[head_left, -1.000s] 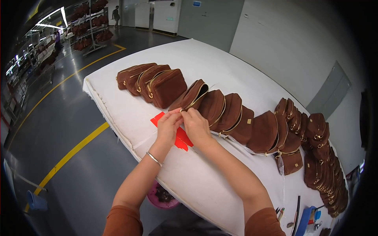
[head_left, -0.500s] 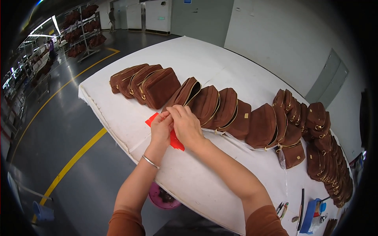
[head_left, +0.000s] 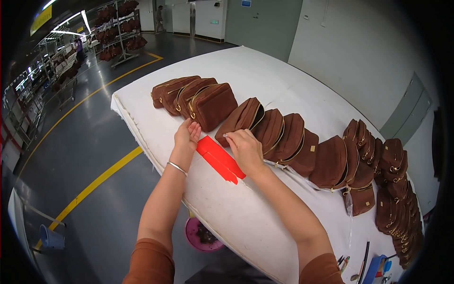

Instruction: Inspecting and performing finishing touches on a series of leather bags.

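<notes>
A pale speck (head_left: pixel 225 136) at the fingers (head_left: pixel 232 137) of the right hand (head_left: pixel 248 151) was too small to identify. The lower edge cut off both sleeves (head_left: pixel 150 265) and the blue tray (head_left: pixel 373 270); the surface (head_left: pixel 265 229) partly hid the pink basin (head_left: pixel 190 233).

Looks matt and softly napped on the brown bags (head_left: pixel 215 106), with shiny gold-toned metal in their rings (head_left: pixel 192 115). Turns to dull white cloth over the bench (head_left: pixel 246 217), smooth red plastic or paper, hard to tell which, in the strips (head_left: pixel 220 158), and polished silvery metal in the bracelet (head_left: pixel 177 167) at left. Gleams on the smooth grey floor (head_left: pixel 94 142), with plastic-looking walls on the near blue bin (head_left: pixel 52 238) and pink basin (head_left: pixel 190 229).
</notes>
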`<state>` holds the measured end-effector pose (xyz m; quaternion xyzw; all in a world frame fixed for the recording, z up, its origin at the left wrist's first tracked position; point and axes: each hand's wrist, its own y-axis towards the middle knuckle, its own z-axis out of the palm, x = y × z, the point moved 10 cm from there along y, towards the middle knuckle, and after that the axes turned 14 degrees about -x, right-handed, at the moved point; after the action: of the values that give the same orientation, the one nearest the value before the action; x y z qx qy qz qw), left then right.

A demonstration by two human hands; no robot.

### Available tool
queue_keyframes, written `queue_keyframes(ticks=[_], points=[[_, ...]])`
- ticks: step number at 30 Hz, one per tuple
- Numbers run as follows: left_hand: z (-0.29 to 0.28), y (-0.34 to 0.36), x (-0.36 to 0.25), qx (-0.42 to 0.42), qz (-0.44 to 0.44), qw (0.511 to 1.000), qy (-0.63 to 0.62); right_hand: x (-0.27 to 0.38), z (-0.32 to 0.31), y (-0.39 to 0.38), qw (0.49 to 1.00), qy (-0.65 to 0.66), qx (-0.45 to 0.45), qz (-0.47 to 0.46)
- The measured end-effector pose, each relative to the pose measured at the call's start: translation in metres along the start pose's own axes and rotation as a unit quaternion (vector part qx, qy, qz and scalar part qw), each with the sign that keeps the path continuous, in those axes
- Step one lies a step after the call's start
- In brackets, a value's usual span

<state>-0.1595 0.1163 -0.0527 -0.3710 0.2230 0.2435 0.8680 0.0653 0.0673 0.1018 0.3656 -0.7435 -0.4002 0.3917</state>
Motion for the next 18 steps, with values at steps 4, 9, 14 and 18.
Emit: queue_keyframes(ticks=[4, 9, 14, 18], points=[[0.021, 0.009, 0.011, 0.037, -0.12, 0.991, -0.05, -0.001, -0.004, 0.0, 1.0, -0.01, -0.014, -0.018], [0.021, 0.023, 0.015, 0.048, -0.149, 0.986, -0.062, -0.001, -0.002, -0.003, 0.999, 0.004, -0.03, -0.017], [0.028, 0.007, 0.022, 0.107, -0.169, 0.978, -0.058, 0.001, -0.002, -0.002, 0.999, 0.012, -0.035, -0.014], [0.04, -0.037, 0.022, 0.184, -0.007, 0.982, 0.05, -0.01, -0.01, 0.002, 0.996, 0.041, -0.069, 0.036]])
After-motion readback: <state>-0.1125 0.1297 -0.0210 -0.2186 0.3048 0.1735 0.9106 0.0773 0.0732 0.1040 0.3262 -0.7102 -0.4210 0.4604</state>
